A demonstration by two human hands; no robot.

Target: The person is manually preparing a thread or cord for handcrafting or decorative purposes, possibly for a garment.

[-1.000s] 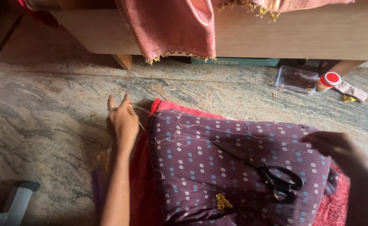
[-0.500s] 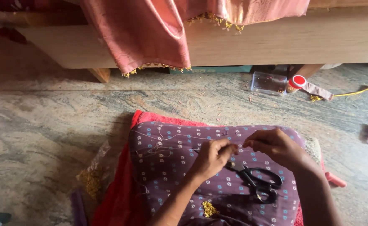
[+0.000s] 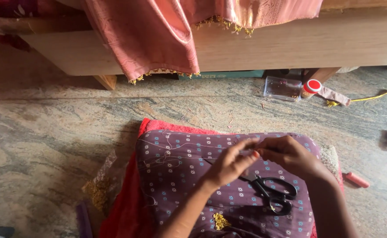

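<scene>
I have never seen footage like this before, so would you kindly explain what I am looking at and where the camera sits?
No machine is at work here: these are a person's two bare hands, filmed by a camera worn on their head and looking down. The left hand and right hand meet with their fingertips pinched together over a purple patterned cloth, which covers a cushion-like pad on red fabric. What they pinch is too small to make out; thin pale thread lies loosely on the cloth. Black scissors lie on the cloth beneath the hands, and a small gold bead cluster sits nearer the person. Everything rests on a stone floor. Further off, pink silk fabric hangs over a wooden bench, with a clear plastic box below it.
</scene>
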